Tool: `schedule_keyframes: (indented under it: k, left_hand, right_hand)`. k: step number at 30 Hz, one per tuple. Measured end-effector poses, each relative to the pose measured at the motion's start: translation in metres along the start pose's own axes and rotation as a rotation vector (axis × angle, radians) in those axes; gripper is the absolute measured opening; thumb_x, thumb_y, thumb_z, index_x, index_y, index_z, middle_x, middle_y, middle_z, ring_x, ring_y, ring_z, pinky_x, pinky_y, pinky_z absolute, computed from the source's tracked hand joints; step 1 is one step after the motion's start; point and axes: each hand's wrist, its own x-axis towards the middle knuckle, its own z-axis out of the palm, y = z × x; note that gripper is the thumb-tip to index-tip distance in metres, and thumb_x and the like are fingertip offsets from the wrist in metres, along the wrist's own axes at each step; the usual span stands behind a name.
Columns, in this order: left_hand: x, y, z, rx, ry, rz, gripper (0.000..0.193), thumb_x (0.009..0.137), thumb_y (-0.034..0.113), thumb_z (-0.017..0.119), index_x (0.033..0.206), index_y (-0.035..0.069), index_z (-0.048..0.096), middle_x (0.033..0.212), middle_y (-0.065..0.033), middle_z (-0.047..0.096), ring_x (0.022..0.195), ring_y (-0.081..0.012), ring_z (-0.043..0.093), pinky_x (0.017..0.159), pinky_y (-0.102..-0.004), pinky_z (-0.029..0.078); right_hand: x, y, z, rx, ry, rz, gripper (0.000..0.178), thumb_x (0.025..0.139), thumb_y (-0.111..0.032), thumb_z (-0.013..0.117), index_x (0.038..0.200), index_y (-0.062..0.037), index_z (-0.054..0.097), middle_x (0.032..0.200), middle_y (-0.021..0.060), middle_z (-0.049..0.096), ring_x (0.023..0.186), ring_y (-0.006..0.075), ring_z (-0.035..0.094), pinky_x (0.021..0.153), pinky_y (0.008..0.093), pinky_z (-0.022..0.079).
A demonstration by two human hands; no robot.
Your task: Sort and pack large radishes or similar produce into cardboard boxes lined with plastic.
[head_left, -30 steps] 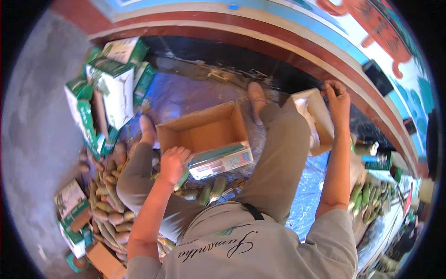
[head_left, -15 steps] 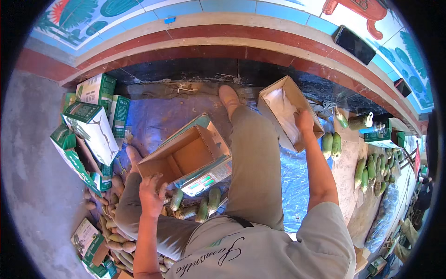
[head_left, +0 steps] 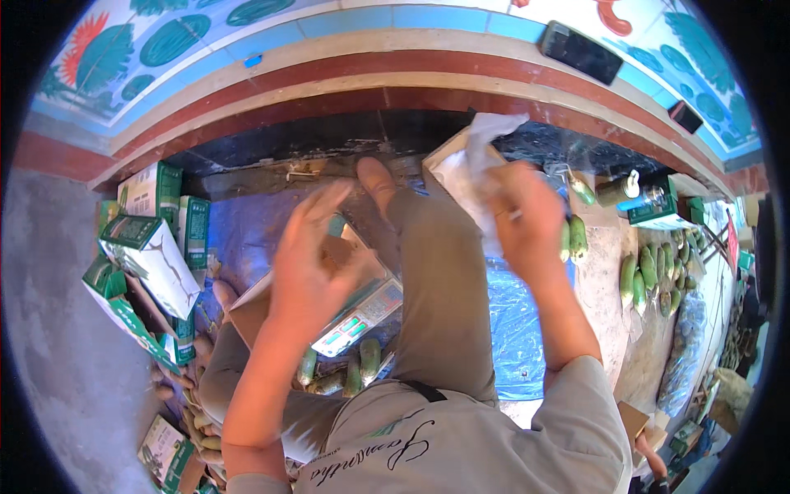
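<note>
Held up in front of me, my left hand (head_left: 313, 267) is open with its fingers apart, above an open cardboard box (head_left: 253, 309). That box lies between my legs, with a brown inside and a printed white and green side. My right hand (head_left: 527, 210), blurred by motion, grips a thin white sheet (head_left: 494, 130) that rises out of a second cardboard box (head_left: 442, 155). More white sheets (head_left: 457, 183) lie in that second box, beyond my right knee. Several green, elongated vegetables (head_left: 370, 354) lie just below the first box.
Green and white cartons (head_left: 156, 272) are piled at the left. Brownish oblong produce (head_left: 202, 424) lies beside my left leg. At the right are more green vegetables (head_left: 646, 272) and a jar (head_left: 617, 191). A phone (head_left: 582, 53) rests on the tiled ledge. Blue sheeting (head_left: 514, 321) covers the floor.
My left hand has left the near edge of the first box and risen over it. My right hand has lifted a white sheet from the second box. The view has shifted slightly.
</note>
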Motion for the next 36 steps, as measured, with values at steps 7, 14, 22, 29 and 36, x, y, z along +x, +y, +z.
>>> schedule_keyframes:
  k: [7,14,22,29,36]
  left_hand:
    - [0.005,0.000,0.004,-0.103,0.059,0.306,0.031,0.067,0.011,0.065,0.094,0.005,0.052,0.117,-0.0167,0.047,0.107,-0.0321,0.047,0.091,-0.0413,0.037]
    - [-0.070,-0.022,-0.091,-0.747,0.448,-0.226,0.037,0.071,0.022,0.066,0.096,0.008,0.042,0.127,-0.0183,0.037,0.113,-0.0337,0.041,0.093,-0.0481,0.037]
    - [-0.154,-0.048,-0.150,-1.219,0.623,-0.104,0.028,0.072,0.032,0.062,0.081,0.011,0.045,0.131,-0.0163,0.033,0.121,-0.0359,0.030,0.095,-0.0561,0.027]
    - [-0.220,-0.058,-0.166,-1.201,0.618,-0.049,0.046,0.079,0.035,0.056,0.113,0.008,0.043,0.125,-0.0134,0.041,0.115,-0.0267,0.037,0.098,-0.0432,0.028]
    - [-0.261,-0.100,-0.156,-1.250,0.983,-0.387,0.031,0.071,0.032,0.066,0.068,0.009,0.046,0.120,-0.0148,0.046,0.119,-0.0315,0.035,0.102,-0.0489,0.023]
  right_hand:
    - [0.010,-0.086,0.008,0.447,-0.098,-0.265,0.033,0.062,-0.016,0.062,0.091,-0.0033,0.053,0.087,0.0102,0.053,0.078,0.0260,0.054,0.066,0.0349,0.044]
    - [0.016,-0.068,0.034,0.493,-0.075,0.040,0.046,0.070,-0.022,0.063,0.109,-0.0024,0.047,0.105,0.0142,0.049,0.095,0.0308,0.049,0.081,0.0379,0.041]
    - [-0.037,-0.115,0.114,1.227,-0.716,0.750,0.056,0.083,-0.032,0.054,0.125,-0.0004,0.035,0.113,0.0112,0.046,0.106,0.0164,0.044,0.088,0.0272,0.036]
    - [-0.047,-0.143,0.124,1.422,-1.258,0.976,0.038,0.084,-0.027,0.053,0.111,-0.0003,0.050,0.101,0.0053,0.054,0.092,0.0110,0.051,0.080,0.0223,0.041]
    - [-0.033,-0.155,0.145,1.825,-1.449,1.027,0.052,0.088,-0.043,0.040,0.117,-0.0005,0.045,0.108,0.0093,0.054,0.099,0.0173,0.052,0.087,0.0283,0.040]
